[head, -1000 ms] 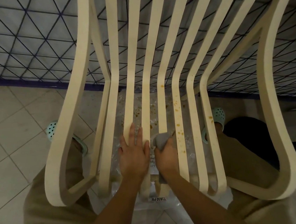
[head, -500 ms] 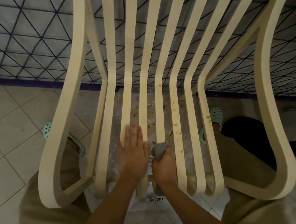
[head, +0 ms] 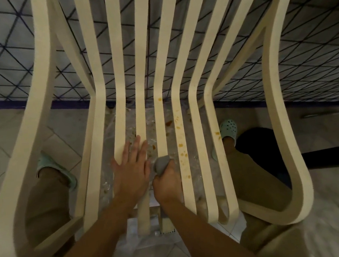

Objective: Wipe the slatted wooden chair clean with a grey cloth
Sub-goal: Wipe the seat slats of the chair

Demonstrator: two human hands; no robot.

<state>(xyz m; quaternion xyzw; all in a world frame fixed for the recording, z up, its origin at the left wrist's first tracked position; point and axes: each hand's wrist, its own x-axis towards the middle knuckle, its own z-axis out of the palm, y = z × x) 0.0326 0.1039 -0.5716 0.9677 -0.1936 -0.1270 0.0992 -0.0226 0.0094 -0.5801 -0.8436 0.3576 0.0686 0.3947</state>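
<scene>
Narrow gaps run between the chair slats [head: 200, 146]; wide openings sit inside both armrests [head: 276, 96]. The left hand [head: 131, 170] and right hand [head: 167, 184] block the middle slats.

Most of the grey cloth [head: 161, 164] is buried in the right hand [head: 167, 186] — only a bunched end shows. The slats of the chair [head: 38, 125] run off the top edge, and the printed label [head: 167, 231] beneath them is too blurred to read.

Pale tiled floor [head: 3, 145], crumpled clear plastic sheet [head: 152, 128] spread on it beneath the left hand [head: 131, 174] and right hand [head: 167, 183] (brown spots on it just beyond the fingertips), one mint clog [head: 49, 164] well left of the left hand, another mint clog [head: 229, 128] right of the right hand, dim dark shape [head: 256, 144] just beyond that.
</scene>
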